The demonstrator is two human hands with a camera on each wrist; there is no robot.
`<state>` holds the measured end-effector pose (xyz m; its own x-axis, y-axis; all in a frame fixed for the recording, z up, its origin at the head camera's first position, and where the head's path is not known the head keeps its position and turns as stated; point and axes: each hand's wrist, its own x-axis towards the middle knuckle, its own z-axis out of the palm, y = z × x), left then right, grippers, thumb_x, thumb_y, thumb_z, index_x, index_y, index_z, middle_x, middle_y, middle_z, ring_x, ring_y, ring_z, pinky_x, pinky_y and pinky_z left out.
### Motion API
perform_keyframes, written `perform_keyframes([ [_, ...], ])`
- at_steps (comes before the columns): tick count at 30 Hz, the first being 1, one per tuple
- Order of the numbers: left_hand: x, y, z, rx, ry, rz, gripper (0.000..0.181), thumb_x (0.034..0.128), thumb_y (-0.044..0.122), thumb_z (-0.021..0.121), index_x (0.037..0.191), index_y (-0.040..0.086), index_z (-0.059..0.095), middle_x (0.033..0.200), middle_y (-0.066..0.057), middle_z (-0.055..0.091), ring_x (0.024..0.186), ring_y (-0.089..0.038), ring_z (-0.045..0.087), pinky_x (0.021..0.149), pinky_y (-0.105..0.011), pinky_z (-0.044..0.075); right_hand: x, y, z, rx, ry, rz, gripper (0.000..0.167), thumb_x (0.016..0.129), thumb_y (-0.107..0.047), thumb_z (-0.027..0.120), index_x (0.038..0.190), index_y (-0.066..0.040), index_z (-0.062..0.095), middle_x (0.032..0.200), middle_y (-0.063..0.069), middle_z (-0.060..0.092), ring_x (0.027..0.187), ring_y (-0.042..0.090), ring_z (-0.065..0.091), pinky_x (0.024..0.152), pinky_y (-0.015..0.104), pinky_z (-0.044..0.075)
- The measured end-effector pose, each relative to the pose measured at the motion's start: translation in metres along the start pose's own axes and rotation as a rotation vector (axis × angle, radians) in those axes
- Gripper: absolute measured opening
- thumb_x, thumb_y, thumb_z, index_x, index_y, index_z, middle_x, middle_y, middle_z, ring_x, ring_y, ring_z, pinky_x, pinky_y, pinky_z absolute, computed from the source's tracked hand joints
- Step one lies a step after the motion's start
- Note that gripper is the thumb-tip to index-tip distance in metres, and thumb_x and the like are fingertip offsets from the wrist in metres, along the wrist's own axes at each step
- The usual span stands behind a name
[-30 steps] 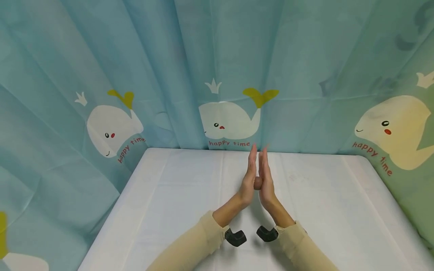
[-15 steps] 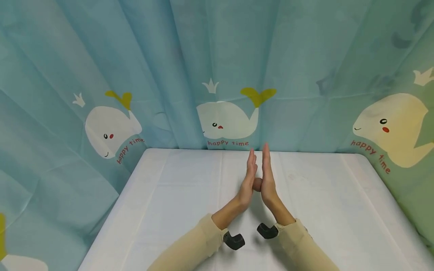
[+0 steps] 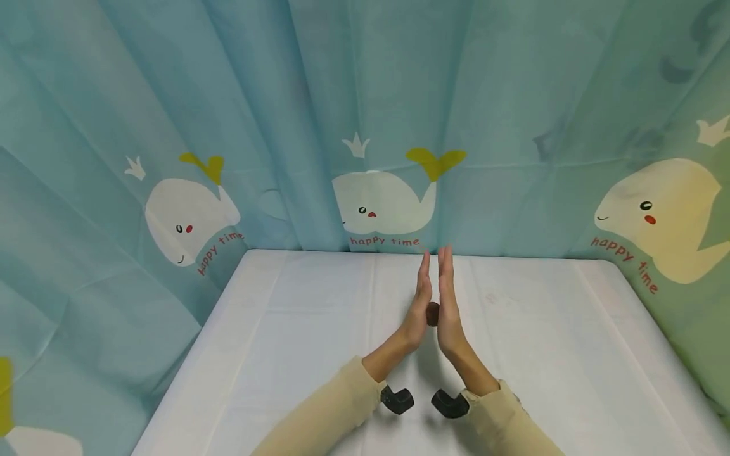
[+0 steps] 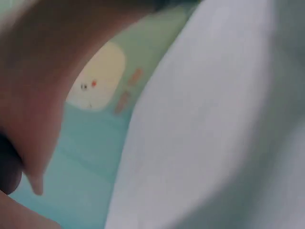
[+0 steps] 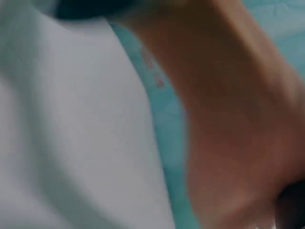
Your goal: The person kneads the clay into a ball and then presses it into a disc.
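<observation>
A small, roundish brown lump (image 3: 433,314) sits between my two palms above the white table. My left hand (image 3: 417,311) presses it from the left, fingers straight and pointing away from me. From the other side my right hand (image 3: 450,318) presses with its palm, its fingers straight too. Only part of the lump's near side shows in the head view. Both wrist views catch it as a dark shape at the edge of the palm, the dark lump (image 4: 8,169) at lower left and the dark lump (image 5: 291,207) at lower right. What it is made of cannot be told.
A white-covered table (image 3: 319,329) lies under the hands. Behind it and at both sides hangs a blue-green curtain (image 3: 513,95) printed with whales. A black wrist device (image 3: 397,400) sticks out from the left cuff, and another black device (image 3: 450,404) from the right cuff.
My palms have rubbed against each other: the right hand slid forward past the left, then drew back toward me. The lump has shifted slightly nearer to me between them.
</observation>
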<state>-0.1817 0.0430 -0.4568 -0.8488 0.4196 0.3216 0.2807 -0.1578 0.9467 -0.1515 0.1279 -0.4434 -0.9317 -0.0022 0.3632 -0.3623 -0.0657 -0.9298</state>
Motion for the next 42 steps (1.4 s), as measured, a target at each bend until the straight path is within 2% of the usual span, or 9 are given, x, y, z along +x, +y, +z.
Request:
perform_keyframes([
  [8, -0.007, 0.028, 0.013, -0.051, -0.077, 0.006, 0.068, 0.1069, 0.06, 0.004, 0.165, 0.028, -0.012, 0.17, 0.012, -0.015, 0.156, -0.012, -0.01, 0.124, -0.051, -0.003, 0.01, 0.022, -0.023, 0.05, 0.008, 0.109, 0.053, 0.111, -0.051, 0.008, 0.161, -0.049, -0.008, 0.169, -0.02, -0.008, 0.155, 0.005, -0.008, 0.119, 0.043, 0.013],
  [13, 0.006, 0.019, 0.002, -0.034, 0.036, -0.028, 0.067, 0.1083, 0.055, 0.003, 0.165, 0.023, -0.011, 0.171, 0.007, -0.013, 0.155, -0.01, -0.011, 0.124, -0.05, -0.004, -0.009, 0.016, -0.002, 0.094, -0.038, 0.038, 0.054, 0.113, -0.042, 0.008, 0.164, -0.038, -0.007, 0.171, -0.011, -0.006, 0.156, 0.008, -0.009, 0.122, 0.043, 0.001],
  [16, 0.006, 0.009, -0.002, -0.047, 0.073, -0.092, 0.062, 0.1095, 0.051, 0.003, 0.165, 0.028, -0.011, 0.172, 0.005, -0.01, 0.136, -0.011, 0.043, 0.113, -0.041, 0.032, -0.009, 0.001, 0.005, 0.043, -0.049, -0.032, 0.055, 0.113, -0.04, 0.01, 0.165, -0.034, -0.006, 0.172, -0.011, -0.003, 0.157, 0.011, -0.007, 0.121, 0.054, -0.005],
  [20, -0.005, 0.005, 0.004, -0.079, 0.034, -0.098, 0.061, 0.1098, 0.05, 0.005, 0.165, 0.03, -0.013, 0.171, 0.004, -0.011, 0.134, -0.012, 0.046, 0.11, -0.039, 0.035, 0.009, -0.009, -0.005, -0.008, -0.029, -0.04, 0.055, 0.112, -0.044, 0.011, 0.165, -0.038, -0.003, 0.171, -0.015, 0.001, 0.157, 0.01, -0.004, 0.121, 0.055, -0.004],
  [23, -0.011, 0.011, 0.011, -0.099, -0.001, -0.053, 0.064, 0.1098, 0.052, 0.007, 0.165, 0.024, -0.013, 0.171, 0.005, -0.016, 0.156, -0.013, -0.005, 0.125, -0.049, 0.001, 0.025, -0.003, -0.019, 0.01, -0.026, 0.008, 0.054, 0.112, -0.046, 0.011, 0.164, -0.044, -0.002, 0.17, -0.019, 0.0, 0.155, 0.006, -0.005, 0.122, 0.052, -0.004],
  [25, -0.012, 0.017, 0.014, -0.106, -0.011, -0.049, 0.067, 0.1088, 0.055, 0.007, 0.164, 0.023, -0.014, 0.17, 0.006, -0.017, 0.156, -0.016, -0.01, 0.124, -0.053, -0.003, 0.029, 0.006, -0.025, 0.024, -0.045, 0.03, 0.053, 0.112, -0.045, 0.01, 0.164, -0.043, -0.002, 0.17, -0.018, -0.003, 0.155, 0.006, -0.007, 0.122, 0.051, -0.001],
  [36, 0.016, 0.011, -0.009, -0.101, 0.198, -0.122, 0.06, 0.1117, 0.042, 0.006, 0.166, 0.02, -0.007, 0.172, 0.0, -0.011, 0.157, -0.02, -0.013, 0.123, -0.054, -0.009, -0.007, 0.024, 0.004, -0.086, -0.072, -0.029, 0.059, 0.111, -0.035, 0.02, 0.167, -0.023, 0.004, 0.173, -0.005, -0.002, 0.158, 0.022, -0.009, 0.12, 0.058, -0.013],
  [40, 0.011, 0.003, -0.007, -0.119, 0.192, -0.12, 0.06, 0.1124, 0.042, 0.007, 0.166, 0.02, -0.007, 0.173, -0.005, -0.005, 0.158, -0.025, 0.001, 0.124, -0.055, -0.002, -0.006, 0.015, 0.007, -0.121, -0.061, -0.067, 0.06, 0.111, -0.032, 0.023, 0.167, -0.021, 0.007, 0.173, -0.001, 0.002, 0.157, 0.017, -0.008, 0.122, 0.052, -0.014],
  [42, 0.008, 0.004, -0.002, -0.135, 0.17, -0.093, 0.061, 0.1123, 0.044, 0.008, 0.166, 0.02, -0.008, 0.173, -0.004, -0.005, 0.158, -0.024, 0.003, 0.125, -0.054, 0.001, -0.001, 0.012, 0.004, -0.122, -0.041, -0.07, 0.059, 0.111, -0.033, 0.024, 0.167, -0.022, 0.008, 0.173, -0.002, 0.004, 0.154, 0.012, 0.017, 0.124, 0.044, 0.001],
])
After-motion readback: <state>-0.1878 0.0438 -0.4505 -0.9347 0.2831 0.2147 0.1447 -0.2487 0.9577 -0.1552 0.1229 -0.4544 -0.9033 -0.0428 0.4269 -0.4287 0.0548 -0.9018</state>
